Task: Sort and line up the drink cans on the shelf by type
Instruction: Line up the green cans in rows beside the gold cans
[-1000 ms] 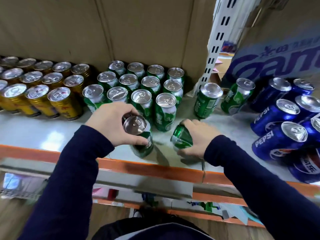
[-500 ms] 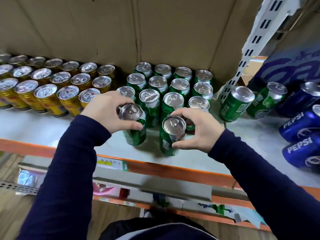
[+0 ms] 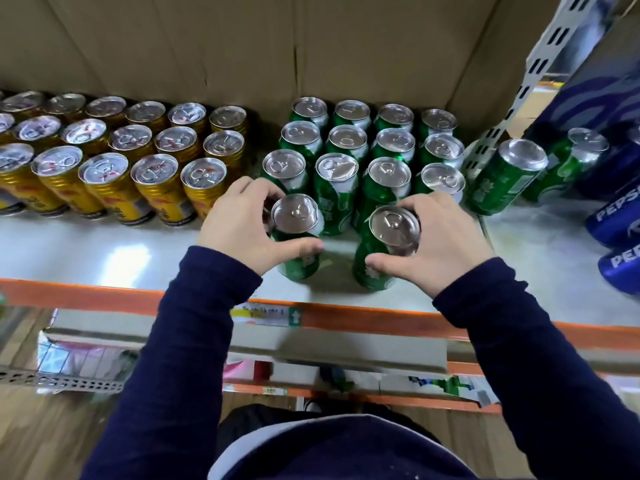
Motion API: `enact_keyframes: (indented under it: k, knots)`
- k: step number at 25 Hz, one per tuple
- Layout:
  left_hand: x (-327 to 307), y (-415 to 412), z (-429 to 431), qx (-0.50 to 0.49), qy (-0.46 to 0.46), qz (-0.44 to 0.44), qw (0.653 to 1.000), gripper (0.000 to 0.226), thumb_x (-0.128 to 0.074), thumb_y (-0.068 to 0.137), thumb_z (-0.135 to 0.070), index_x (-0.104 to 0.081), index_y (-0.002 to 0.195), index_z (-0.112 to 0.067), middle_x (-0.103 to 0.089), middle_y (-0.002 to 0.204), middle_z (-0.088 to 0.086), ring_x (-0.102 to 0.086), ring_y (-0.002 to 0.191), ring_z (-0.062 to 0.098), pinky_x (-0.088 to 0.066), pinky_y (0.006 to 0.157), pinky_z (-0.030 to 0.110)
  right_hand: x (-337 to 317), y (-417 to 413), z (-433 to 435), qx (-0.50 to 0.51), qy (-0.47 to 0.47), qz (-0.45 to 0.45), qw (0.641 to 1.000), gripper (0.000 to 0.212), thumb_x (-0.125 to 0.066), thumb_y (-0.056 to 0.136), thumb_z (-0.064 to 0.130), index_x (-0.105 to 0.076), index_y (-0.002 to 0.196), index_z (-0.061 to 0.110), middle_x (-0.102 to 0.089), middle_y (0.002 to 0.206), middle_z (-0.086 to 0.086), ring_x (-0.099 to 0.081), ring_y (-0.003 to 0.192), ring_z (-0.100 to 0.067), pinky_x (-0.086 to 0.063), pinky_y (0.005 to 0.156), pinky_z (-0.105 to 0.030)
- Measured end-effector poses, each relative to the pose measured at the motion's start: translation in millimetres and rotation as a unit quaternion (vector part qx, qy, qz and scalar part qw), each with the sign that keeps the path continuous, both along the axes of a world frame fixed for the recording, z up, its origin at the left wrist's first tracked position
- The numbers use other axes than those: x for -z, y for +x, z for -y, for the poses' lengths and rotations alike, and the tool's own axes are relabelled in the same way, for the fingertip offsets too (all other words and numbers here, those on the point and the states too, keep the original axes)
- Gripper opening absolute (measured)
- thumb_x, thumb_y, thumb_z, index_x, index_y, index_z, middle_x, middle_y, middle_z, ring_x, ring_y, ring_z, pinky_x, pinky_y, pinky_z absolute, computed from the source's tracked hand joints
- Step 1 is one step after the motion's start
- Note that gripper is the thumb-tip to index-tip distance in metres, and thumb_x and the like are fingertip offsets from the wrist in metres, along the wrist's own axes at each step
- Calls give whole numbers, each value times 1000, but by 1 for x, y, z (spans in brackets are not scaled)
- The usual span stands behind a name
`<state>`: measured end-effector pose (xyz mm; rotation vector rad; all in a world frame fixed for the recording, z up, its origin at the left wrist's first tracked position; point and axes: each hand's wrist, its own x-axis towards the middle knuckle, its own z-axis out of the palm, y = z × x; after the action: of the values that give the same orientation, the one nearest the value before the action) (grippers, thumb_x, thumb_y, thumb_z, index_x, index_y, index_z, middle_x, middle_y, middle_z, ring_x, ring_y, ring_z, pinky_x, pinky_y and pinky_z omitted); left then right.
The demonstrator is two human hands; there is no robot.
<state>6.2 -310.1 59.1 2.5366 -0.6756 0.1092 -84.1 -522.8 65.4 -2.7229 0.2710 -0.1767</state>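
Observation:
My left hand [image 3: 239, 226] grips an upright green can [image 3: 297, 237] near the shelf's front, just before the block of green cans [image 3: 360, 150]. My right hand [image 3: 440, 240] grips a second upright green can [image 3: 382, 247] beside it, to the right. Both cans stand on the pale shelf [image 3: 104, 251]. The green block holds several cans in neat rows. Left of it stand several gold cans [image 3: 114, 157] in rows. Two more green cans [image 3: 502, 178] stand apart at the right, by the upright post.
Blue Pepsi cans [image 3: 616, 213] lie and stand at the far right. A white slotted post [image 3: 512, 95] rises between the green and blue cans. Cardboard [image 3: 242, 46] backs the shelf. An orange front rail [image 3: 346, 315] edges it, with a lower shelf below.
The right hand's can, tilted one second ago, now stands upright. Both hands have pushed their cans closer to the green block's front row.

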Motion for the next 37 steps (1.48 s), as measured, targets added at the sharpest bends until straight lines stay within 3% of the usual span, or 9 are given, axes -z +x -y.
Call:
enact_keyframes:
  k: [4, 8, 13, 17, 21, 25, 33, 35, 37]
  knots:
    - [7, 3, -12, 0, -70, 39, 997, 69, -64, 59, -69, -66, 101, -14, -63, 95, 2, -55, 86, 14, -39, 74, 20, 4, -4, -4, 10, 33, 42, 999, 66, -82, 57, 41, -59, 113, 18, -54, 106, -2, -50, 97, -16, -33, 82, -19]
    - [8, 17, -21, 3, -69, 44, 997, 64, -69, 62, -55, -66, 111, -14, -65, 101, 4, -52, 89, 11, -35, 77, 16, -1, 7, -20, -17, 50, 52, 997, 64, -83, 54, 38, -62, 110, 16, -59, 106, -3, -54, 98, -17, -36, 84, -20]
    - [18, 15, -23, -10, -138, -2, 990, 68, -71, 58, -54, -62, 114, -17, -61, 108, 0, -51, 91, 3, -34, 77, -2, -1, 35, -42, -67, 47, 56, 995, 73, -80, 61, 36, -54, 124, 13, -54, 118, -4, -51, 106, -15, -30, 85, -13]
    - [24, 15, -17, -26, -146, -78, 986, 73, -78, 56, -58, -48, 111, -20, -56, 106, -4, -52, 90, 7, -38, 69, 5, 5, 43, -47, -59, 41, 29, 997, 74, -77, 65, 39, -46, 129, 17, -48, 125, 0, -49, 110, -14, -36, 90, -22]
    - [21, 19, -13, -1, -127, -65, 990, 67, -79, 60, -54, -44, 104, -18, -57, 87, -9, -54, 75, 7, -39, 59, 8, 8, 39, -43, -48, 46, 47, 997, 70, -79, 61, 39, -50, 120, 17, -53, 119, 0, -50, 108, -15, -39, 89, -25]
    - [24, 16, -8, 1, -149, -50, 988, 72, -74, 56, -59, -47, 106, -16, -60, 90, -7, -57, 81, 10, -43, 65, 10, 7, 37, -38, -44, 49, 57, 996, 70, -81, 59, 39, -53, 120, 18, -56, 117, 1, -53, 107, -15, -42, 90, -28]
    - [28, 18, -10, 10, -155, -55, 986, 71, -75, 55, -59, -47, 106, -17, -60, 93, -8, -58, 83, 11, -40, 65, 8, 8, 38, -34, -63, 53, 54, 995, 72, -81, 60, 39, -54, 122, 17, -56, 118, 1, -51, 109, -14, -33, 86, -17]
    - [26, 20, -11, 19, -134, -76, 988, 75, -75, 55, -63, -45, 108, -18, -59, 97, -6, -57, 89, 12, -42, 67, 13, 3, 38, -29, -88, 61, 35, 994, 72, -78, 64, 46, -54, 125, 16, -58, 118, -1, -52, 110, -16, -38, 91, -22]
    - [19, 22, -10, 13, -101, -59, 993, 81, -63, 56, -75, -46, 111, -18, -56, 105, -5, -54, 95, 12, -43, 74, 22, -4, 34, -18, -72, 83, 91, 990, 58, -70, 72, 50, -62, 117, 15, -62, 107, -1, -56, 99, -16, -47, 85, -30]
